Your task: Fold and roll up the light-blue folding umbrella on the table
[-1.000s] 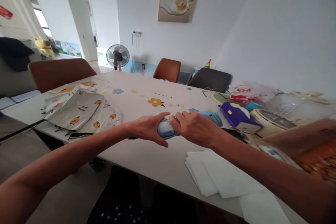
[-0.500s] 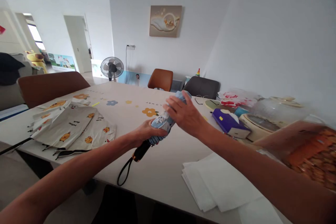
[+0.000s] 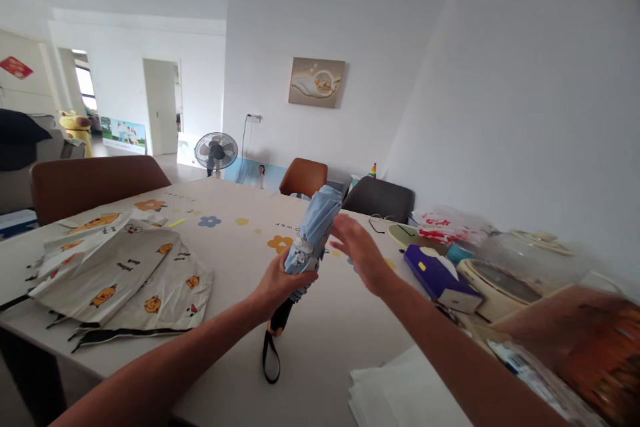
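A folded light-blue umbrella [image 3: 320, 217] stands tilted above the table, its canopy wrapped close around the shaft. My left hand [image 3: 285, 280] grips it round the lower canopy, just above the black handle [image 3: 282, 315], from which a wrist strap [image 3: 271, 360] hangs. Beside the upper canopy on the right is my right hand [image 3: 361, 250], slightly blurred, with fingers stretched out and apart; whether the fingertips touch the cloth I cannot tell. A second umbrella [image 3: 135, 273], cream with yellow duck prints, lies loosely collapsed on the table's left side.
White sheets [image 3: 405, 390] lie at the near right edge of the table [image 3: 320, 347]. Along the right stand a purple tissue box [image 3: 440, 273], glasses [image 3: 383, 221], a plastic bag [image 3: 450, 223] and a lidded glass pot [image 3: 537, 253]. Chairs [image 3: 304, 177] border the far side.
My right hand has come off the canopy's top and moved down to its right side. The blue umbrella is now more upright, still in my left hand. The camera view has tilted up.
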Tool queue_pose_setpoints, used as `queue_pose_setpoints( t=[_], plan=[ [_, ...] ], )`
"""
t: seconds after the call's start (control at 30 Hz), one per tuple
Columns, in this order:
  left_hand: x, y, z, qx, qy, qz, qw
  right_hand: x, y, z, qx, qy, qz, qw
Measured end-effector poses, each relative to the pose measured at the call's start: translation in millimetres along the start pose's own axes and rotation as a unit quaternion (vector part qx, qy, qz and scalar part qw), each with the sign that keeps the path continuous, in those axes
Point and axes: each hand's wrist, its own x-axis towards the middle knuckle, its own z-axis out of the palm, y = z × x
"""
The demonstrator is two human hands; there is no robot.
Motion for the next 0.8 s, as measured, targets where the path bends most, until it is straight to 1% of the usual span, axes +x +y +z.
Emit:
queue_pose_setpoints(
  t=[0.07,0.1,0.13,0.2,0.23,0.3,0.33,0.4,0.47,0.57,0.63,0.67,0.73,0.8],
  plan=[
    [1.2,-3.7,-1.2,0.047,0.031,0.042,0.998,-10.9,-0.9,22.6,0.041,-0.028,-0.011,0.999],
    [1.7,-5.4,-2.6,0.084,0.053,0.064,0.993,-14.9,-0.8,33.6,0.048,-0.024,-0.016,0.998],
    [2.1,-7.1,-4.5,0.130,0.080,0.084,0.985,-17.7,-0.3,44.0,0.048,-0.002,-0.020,0.999],
    [2.9,-11.1,-9.3,0.235,0.135,0.114,0.956,-19.9,2.3,60.9,0.068,0.045,-0.040,0.996],
    [3.2,-13.4,-11.8,0.281,0.158,0.125,0.938,-19.7,4.0,66.8,0.081,0.070,-0.038,0.994],
    [3.9,-18.4,-15.7,0.336,0.174,0.147,0.914,-16.9,7.4,72.8,0.115,0.067,-0.033,0.991],
    [4.4,-20.8,-16.9,0.347,0.166,0.160,0.909,-14.7,8.7,72.9,0.129,0.052,-0.028,0.990],
    [5.6,-24.0,-17.7,0.345,0.144,0.182,0.909,-9.6,9.9,68.5,0.145,0.016,-0.027,0.989],
    [7.2,-23.7,-17.8,0.308,0.124,0.184,0.925,-4.7,8.8,60.5,0.154,-0.015,-0.038,0.987],
    [9.6,-16.0,-19.8,0.214,0.108,0.135,0.961,0.6,3.6,48.3,0.173,-0.076,-0.056,0.980],
    [10.9,-8.1,-23.1,0.157,0.081,0.097,0.979,3.4,-0.3,42.8,0.175,-0.123,-0.053,0.976],
    [11.4,-3.9,-25.3,0.127,0.057,0.084,0.987,5.0,-1.5,41.3,0.171,-0.147,-0.049,0.973],
    [12.2,3.7,-30.3,0.055,-0.015,0.066,0.996,9.1,-1.8,40.4,0.171,-0.189,-0.040,0.966],
    [12.7,9.0,-35.9,-0.011,-0.089,0.052,0.995,14.5,1.6,41.7,0.190,-0.223,-0.028,0.956]
  ],
)
